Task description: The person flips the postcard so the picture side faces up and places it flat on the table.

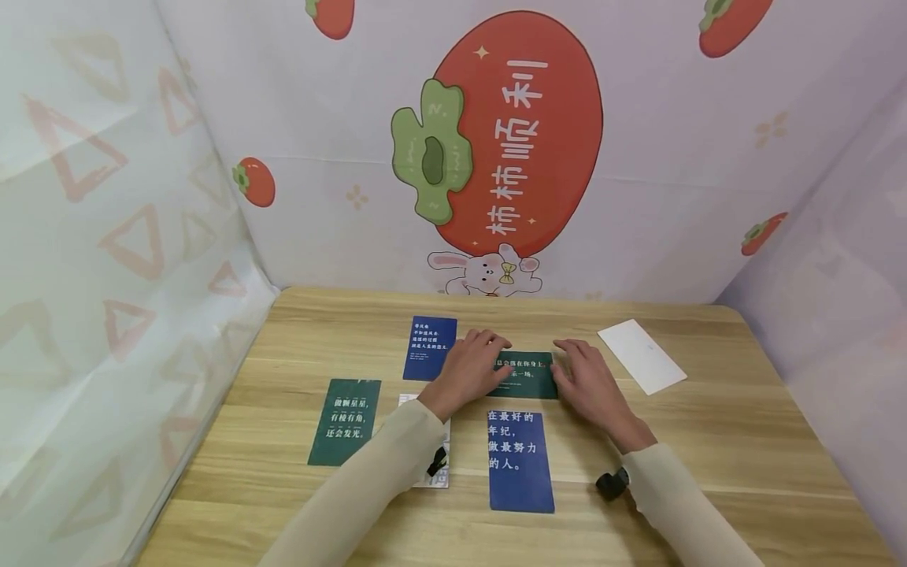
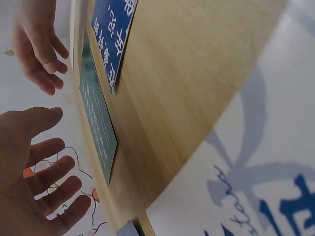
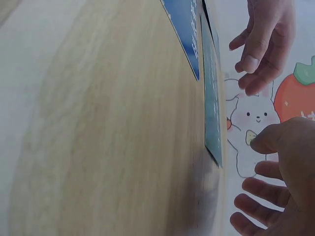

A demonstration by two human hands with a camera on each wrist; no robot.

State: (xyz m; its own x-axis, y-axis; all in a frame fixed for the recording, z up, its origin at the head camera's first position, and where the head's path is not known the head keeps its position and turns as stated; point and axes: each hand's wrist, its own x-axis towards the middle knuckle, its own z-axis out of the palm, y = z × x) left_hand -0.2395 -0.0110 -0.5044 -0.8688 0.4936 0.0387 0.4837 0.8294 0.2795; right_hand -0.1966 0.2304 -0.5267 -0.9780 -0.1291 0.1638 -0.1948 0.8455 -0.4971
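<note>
A green card (image 1: 527, 387) with white lettering lies flat on the table between my two hands. My left hand (image 1: 464, 374) hovers at its left end and covers part of the text. At the right end is my right hand (image 1: 591, 390). In the left wrist view, the fingers of the left hand (image 2: 49, 182) are spread and loosely bent, apart from the green card (image 2: 98, 118). The right wrist view shows the right hand (image 3: 280, 187) likewise above the table, with nothing in it. A blue card (image 1: 520, 465) lies just in front of the green one.
Another blue card (image 1: 428, 346) lies behind the left hand, and a second green card (image 1: 345, 421) is at the left. The left sleeve partly hides a white printed card (image 1: 441, 472). A blank white card (image 1: 642, 356) sits at the back right. Behind the table (image 1: 737, 441) hangs a printed cloth (image 1: 659, 157).
</note>
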